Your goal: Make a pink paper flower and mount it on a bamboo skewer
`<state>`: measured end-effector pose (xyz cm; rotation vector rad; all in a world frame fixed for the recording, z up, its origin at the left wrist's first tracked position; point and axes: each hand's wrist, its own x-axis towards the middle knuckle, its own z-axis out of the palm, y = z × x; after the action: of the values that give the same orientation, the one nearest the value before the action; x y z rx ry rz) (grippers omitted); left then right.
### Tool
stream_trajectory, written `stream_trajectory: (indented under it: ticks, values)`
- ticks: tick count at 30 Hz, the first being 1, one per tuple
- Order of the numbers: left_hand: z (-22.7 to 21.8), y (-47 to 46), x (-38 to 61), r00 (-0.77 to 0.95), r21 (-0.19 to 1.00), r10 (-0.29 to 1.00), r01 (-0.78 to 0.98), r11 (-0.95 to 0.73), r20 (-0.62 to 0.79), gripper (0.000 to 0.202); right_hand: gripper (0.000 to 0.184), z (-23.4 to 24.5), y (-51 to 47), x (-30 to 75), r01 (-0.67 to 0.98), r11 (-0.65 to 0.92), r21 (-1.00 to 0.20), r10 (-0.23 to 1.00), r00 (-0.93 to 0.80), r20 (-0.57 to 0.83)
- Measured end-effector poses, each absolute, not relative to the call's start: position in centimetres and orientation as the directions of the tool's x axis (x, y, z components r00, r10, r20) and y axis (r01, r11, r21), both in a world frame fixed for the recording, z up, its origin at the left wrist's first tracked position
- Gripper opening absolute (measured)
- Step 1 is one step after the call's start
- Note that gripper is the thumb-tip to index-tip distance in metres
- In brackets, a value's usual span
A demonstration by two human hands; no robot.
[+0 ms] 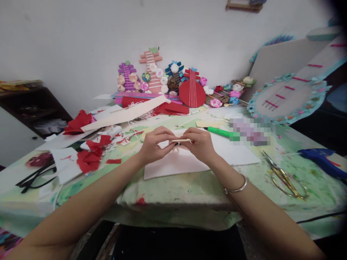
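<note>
Both hands meet above a white foam board [235, 153] at the middle of the table. My left hand [157, 142] pinches one end of a thin pale strip [182, 140], held level. At the strip's other end, my right hand [200, 142] has its fingers closed on it. A pale bit of something hangs just below the strip between the fingertips; I cannot make out what it is. A green-handled craft knife [221, 132] lies just beyond my right hand. Gold-handled scissors [287, 177] rest farther right.
A blue glue gun [324, 160] lies at the right edge. Red paper scraps [89, 159] and black glasses [39, 177] lie on the left. A long cream strip [127, 113] crosses the back left. Paper-flower instruments, including a red lute [192, 93], line the wall.
</note>
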<state>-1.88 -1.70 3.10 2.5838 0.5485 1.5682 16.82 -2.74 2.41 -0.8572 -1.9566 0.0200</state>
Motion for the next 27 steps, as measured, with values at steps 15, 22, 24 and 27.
stream_trajectory:
  ticks: [15, 22, 24, 27]
  values:
    - [2.5, -1.2, -2.0, 0.484, 0.079, 0.24, 0.33, -0.941, 0.841, 0.008, 0.01, 2.5, -2.6, 16.9, 0.509, 0.747, -0.428, 0.637, -0.364, 0.679]
    - [3.1, -2.0, -2.0, 0.455, 0.216, 0.357, 0.332, -0.918, 0.816, 0.008, 0.011, 3.2, -2.7, 16.9, 0.459, 0.722, -0.518, 0.685, -0.363, 0.632]
    - [3.4, -2.2, -2.0, 0.47, 0.277, 0.393, 0.299, -0.913, 0.79, 0.01, 0.012, 3.2, -2.6, 16.9, 0.448, 0.721, -0.529, 0.688, -0.37, 0.625]
    - [3.7, -2.2, -2.0, 0.502, 0.328, 0.417, 0.259, -0.908, 0.758, 0.019, 0.011, 3.1, -2.4, 17.1, 0.448, 0.722, -0.528, 0.69, -0.398, 0.605]
